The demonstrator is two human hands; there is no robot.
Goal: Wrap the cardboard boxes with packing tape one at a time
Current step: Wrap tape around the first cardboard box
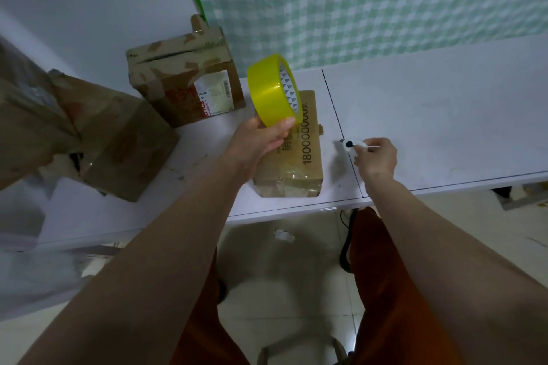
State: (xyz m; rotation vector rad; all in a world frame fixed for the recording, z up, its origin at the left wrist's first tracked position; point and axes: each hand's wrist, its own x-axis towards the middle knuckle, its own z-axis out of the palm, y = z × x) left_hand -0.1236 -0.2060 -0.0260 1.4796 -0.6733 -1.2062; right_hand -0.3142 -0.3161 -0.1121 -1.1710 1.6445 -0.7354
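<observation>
Both hands are busy: the left hand (261, 139) grips the yellow tape roll (274, 89) from below, raised above the small cardboard box (293, 154), while the right hand (375, 157) pinches a small white cutter (354, 145) just right of it. On the white desk (430, 115), that box's long axis runs away from the person, nearer the left hand. Two larger boxes (184, 77) sit left; contents unseen.

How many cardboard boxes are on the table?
3. A small box lies under the tape roll, a labelled box stands behind it by the wall, and a big box lies at the left. More may be hidden at the blurry left edge.
</observation>
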